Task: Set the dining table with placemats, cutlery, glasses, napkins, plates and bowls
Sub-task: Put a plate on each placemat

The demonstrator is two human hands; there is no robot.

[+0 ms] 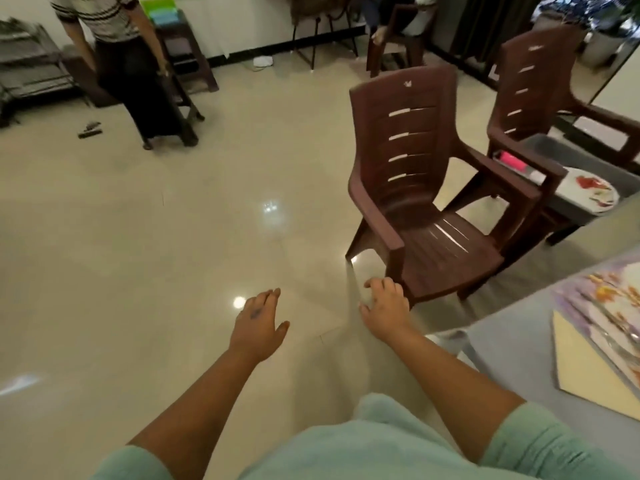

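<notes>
My left hand (259, 325) reaches out over the shiny floor with straight fingers and holds nothing. My right hand (384, 308) hovers just short of the front corner of a brown plastic armchair (420, 199), fingers loosely curled and empty. At the right edge stands the grey dining table (512, 344). A floral placemat (609, 306) lies on it over a cream mat (585, 375). Farther back on the table sit a white plate with a red pattern (595, 192) and a pink item (512, 160).
A second brown armchair (540, 84) stands behind the first, and a third (398, 32) near the far wall. Another person (121, 57) stands at the far left beside a dark stool (187, 53) and a rack (27, 64). Tiled floor (173, 220) spreads ahead.
</notes>
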